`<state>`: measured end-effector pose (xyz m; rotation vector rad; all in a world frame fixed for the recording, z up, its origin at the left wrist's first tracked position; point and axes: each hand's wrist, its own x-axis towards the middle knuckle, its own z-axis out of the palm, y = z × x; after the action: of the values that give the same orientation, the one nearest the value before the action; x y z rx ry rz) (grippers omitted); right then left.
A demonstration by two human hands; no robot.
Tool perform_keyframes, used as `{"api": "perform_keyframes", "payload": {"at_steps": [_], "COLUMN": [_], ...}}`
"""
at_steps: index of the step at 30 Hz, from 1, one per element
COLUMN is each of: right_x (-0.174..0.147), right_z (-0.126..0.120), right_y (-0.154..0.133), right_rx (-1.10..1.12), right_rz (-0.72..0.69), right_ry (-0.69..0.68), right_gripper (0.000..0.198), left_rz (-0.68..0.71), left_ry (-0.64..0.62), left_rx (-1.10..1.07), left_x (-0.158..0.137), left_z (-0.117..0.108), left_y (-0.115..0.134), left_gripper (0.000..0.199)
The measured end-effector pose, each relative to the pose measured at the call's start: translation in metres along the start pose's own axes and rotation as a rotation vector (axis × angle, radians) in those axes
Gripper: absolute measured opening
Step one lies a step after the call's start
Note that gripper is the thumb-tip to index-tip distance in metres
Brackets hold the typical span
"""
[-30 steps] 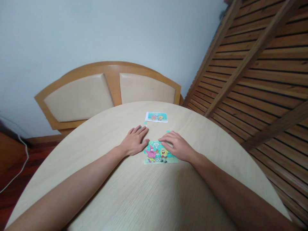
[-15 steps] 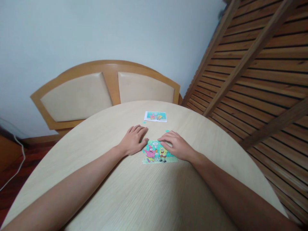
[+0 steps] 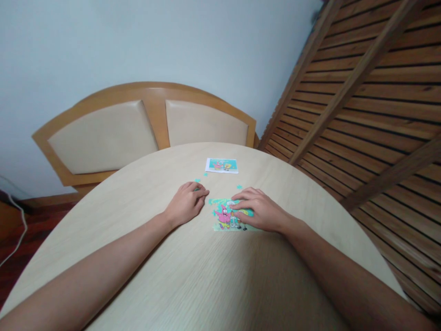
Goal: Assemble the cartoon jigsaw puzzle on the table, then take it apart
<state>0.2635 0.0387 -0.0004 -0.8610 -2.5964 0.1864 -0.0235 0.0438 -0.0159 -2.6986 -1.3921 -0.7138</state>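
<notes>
Table [image 3: 179, 285]: curved edge, pale wood-grain top. Bearing: teal cartoon puzzle [image 3: 223, 216]; from it, loose teal pieces [image 3: 206, 174] at eleven o'clock, single piece [image 3: 239, 187] at twelve, printed sheet [image 3: 223, 165] beyond.

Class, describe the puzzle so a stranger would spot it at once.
On the table, find the right hand. The teal puzzle lies partly beneath it. That sets it apart from the white-edged card farther back, which no hand covers.

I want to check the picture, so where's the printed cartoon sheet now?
In the head view, the printed cartoon sheet lies mid-frame near the far edge of the round table, beyond the jigsaw puzzle.
</notes>
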Motion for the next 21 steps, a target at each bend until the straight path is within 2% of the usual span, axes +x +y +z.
{"api": "perform_keyframes", "payload": {"at_steps": [5,16,21], "right_x": [-0.002,-0.002,-0.002], "right_z": [0.003,0.009,0.008], "right_y": [0.008,0.009,0.008], "right_rx": [-0.034,-0.019,-0.01], "right_rz": [0.089,0.105,0.111], "right_ry": [0.067,0.093,0.09], "right_gripper": [0.017,0.013,0.013], "left_rz": [0.033,-0.018,0.061], "left_ry": [-0.005,-0.032,-0.102], "left_rx": [-0.066,-0.334,-0.455], "left_x": [0.0,-0.005,-0.007], "left_z": [0.0,-0.003,-0.009], "left_y": [-0.001,0.013,0.019], "left_gripper": [0.029,0.016,0.02]}}
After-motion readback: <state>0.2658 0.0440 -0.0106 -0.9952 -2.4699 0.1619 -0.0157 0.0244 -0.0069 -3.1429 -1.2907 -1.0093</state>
